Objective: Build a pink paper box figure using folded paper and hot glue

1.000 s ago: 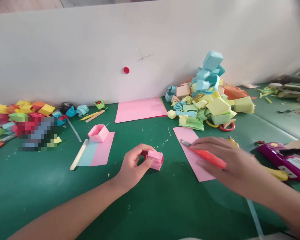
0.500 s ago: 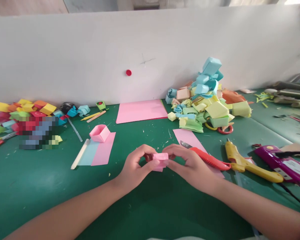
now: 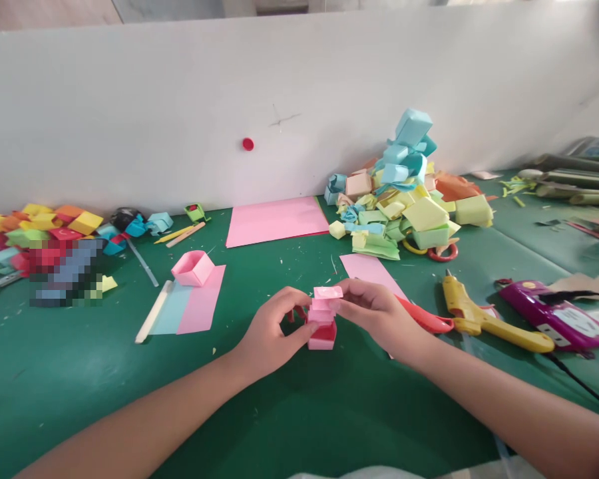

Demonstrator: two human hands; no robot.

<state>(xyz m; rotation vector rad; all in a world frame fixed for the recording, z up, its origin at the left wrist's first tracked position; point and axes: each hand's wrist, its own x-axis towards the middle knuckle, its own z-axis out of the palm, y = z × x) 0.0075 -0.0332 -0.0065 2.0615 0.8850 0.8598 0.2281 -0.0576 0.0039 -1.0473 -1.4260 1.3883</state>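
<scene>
A small pink folded paper box (image 3: pixel 322 320) stands upright on the green table (image 3: pixel 289 412), with its lid flap lifted at the top. My left hand (image 3: pixel 269 332) is closed on the box's left side with thumb and fingers. My right hand (image 3: pixel 377 313) pinches the raised pink flap from the right. Behind my right hand lie a pink paper sheet (image 3: pixel 367 269) and an orange-red utility knife (image 3: pixel 426 320), partly hidden by the hand.
A yellow glue gun (image 3: pixel 484 320) and a purple tool (image 3: pixel 559 318) lie at right. A heap of folded paper boxes (image 3: pixel 404 199) with scissors sits behind. A pink open box (image 3: pixel 194 267) rests on paper strips, a large pink sheet (image 3: pixel 277 219) by the white wall, coloured boxes (image 3: pixel 44 226) at left.
My right hand left the orange-red knife on the pink sheet and came over to the pink box. Both hands now hold it, and its top flap has been lifted.
</scene>
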